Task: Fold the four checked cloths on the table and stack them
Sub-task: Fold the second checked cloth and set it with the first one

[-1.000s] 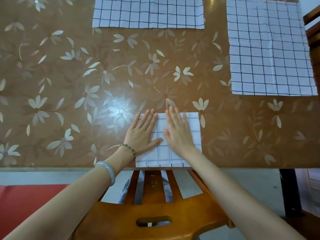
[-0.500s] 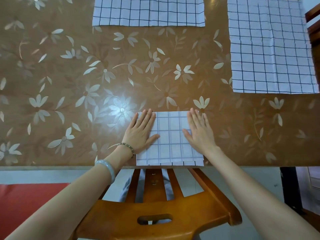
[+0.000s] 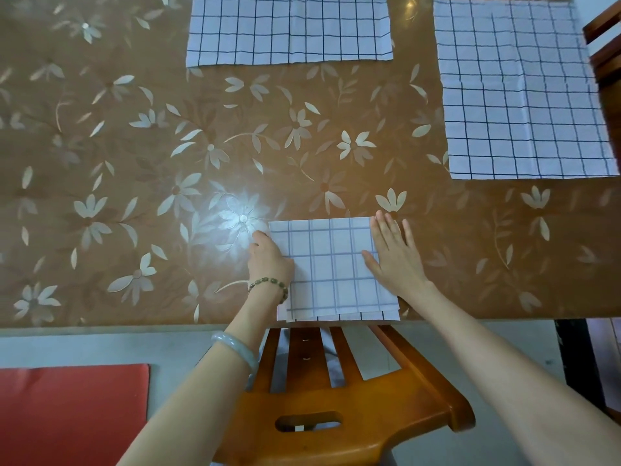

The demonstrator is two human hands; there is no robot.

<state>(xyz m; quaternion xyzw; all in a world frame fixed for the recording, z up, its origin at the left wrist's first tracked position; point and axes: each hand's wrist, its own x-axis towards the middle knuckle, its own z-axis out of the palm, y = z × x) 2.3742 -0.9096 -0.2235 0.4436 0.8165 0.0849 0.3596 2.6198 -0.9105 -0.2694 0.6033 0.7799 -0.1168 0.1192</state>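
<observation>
White checked fabric: folded cloth [image 3: 332,270], squarish, layered, lower centre at table [image 3: 134,163] edge. My left hand [image 3: 268,260] grips its left edge, fingers tucked under; right hand [image 3: 393,257] lies flat, fingers straight. Unfolded: top-centre cloth [image 3: 289,28], upper-right cloth [image 3: 524,92].

Nothing readable is showing anywhere. The folded cloth [image 3: 332,270], the far cloth [image 3: 289,28] and the right-side cloth [image 3: 524,95] are carrying only plain grid lines, with no label or tag in sight, and the surface [image 3: 134,163] is showing only a printed flower pattern.
</observation>
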